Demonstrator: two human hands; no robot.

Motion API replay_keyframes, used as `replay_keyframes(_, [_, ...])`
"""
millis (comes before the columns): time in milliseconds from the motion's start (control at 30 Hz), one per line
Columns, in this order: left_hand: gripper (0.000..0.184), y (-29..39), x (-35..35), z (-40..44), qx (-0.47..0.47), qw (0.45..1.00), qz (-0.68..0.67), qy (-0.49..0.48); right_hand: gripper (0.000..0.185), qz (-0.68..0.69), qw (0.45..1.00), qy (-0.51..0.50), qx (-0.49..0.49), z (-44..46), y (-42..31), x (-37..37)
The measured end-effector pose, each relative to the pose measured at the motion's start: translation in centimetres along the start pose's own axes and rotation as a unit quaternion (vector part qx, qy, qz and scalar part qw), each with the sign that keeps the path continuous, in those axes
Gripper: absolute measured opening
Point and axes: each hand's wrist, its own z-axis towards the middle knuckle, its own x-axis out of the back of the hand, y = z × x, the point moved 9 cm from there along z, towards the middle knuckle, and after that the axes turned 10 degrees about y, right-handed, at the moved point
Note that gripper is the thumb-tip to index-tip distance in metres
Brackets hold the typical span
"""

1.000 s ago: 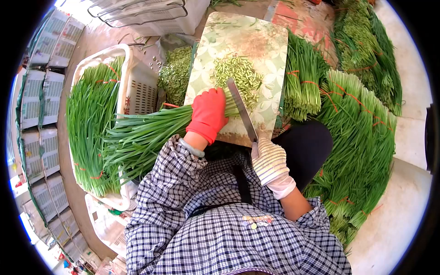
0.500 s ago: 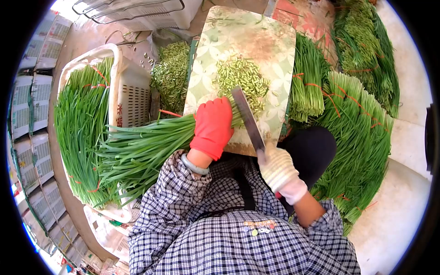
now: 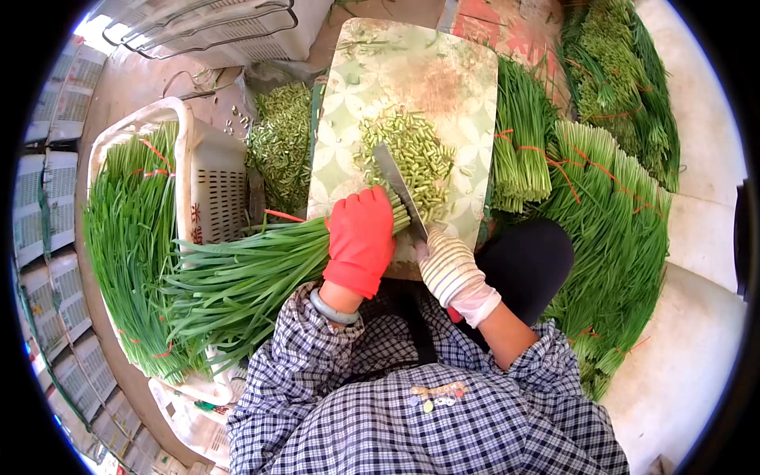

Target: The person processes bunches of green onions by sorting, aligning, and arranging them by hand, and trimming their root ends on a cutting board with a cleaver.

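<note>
A bunch of garlic chives [image 3: 245, 257] lies across the near left of the patterned board [image 3: 348, 83], its leaves trailing left over the crate. My left hand [image 3: 360, 241], in a red glove, is closed around the bunch close to its cut ends. In a striped white glove, my right hand [image 3: 451, 269] grips the handle of a long-bladed knife [image 3: 400, 184]. The blade lies at the cut ends, just right of my left hand. Short chopped stem pieces [image 3: 419, 150] are heaped on the board beyond the blade.
On the left stands a white crate [image 3: 186, 170] packed with chives [image 3: 131, 245]. Chopped pieces [image 3: 281, 142] fill a spot beside the board. Tied chive bundles [image 3: 613, 237] lie along the right. Another white crate [image 3: 237, 36] stands at the back left.
The knife and my right hand have moved left, closer to my left hand. My left hand still holds the chives. The whole view has shifted slightly.
</note>
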Motion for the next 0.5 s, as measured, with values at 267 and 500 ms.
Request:
replay_keyframes(267, [0.045, 0.1, -0.7, -0.8, -0.007, 1.0, 0.01, -0.007, 0.026, 0.053, 0.998, -0.01, -0.012, 0.3, -0.9, -0.2])
replay_keyframes(500, [0.044, -0.5, 0.1, 0.1, -0.01, 1.0, 0.002, 0.015, 0.032, 0.096, 0.995, -0.016, -0.033, 1.2, 1.2, 0.2])
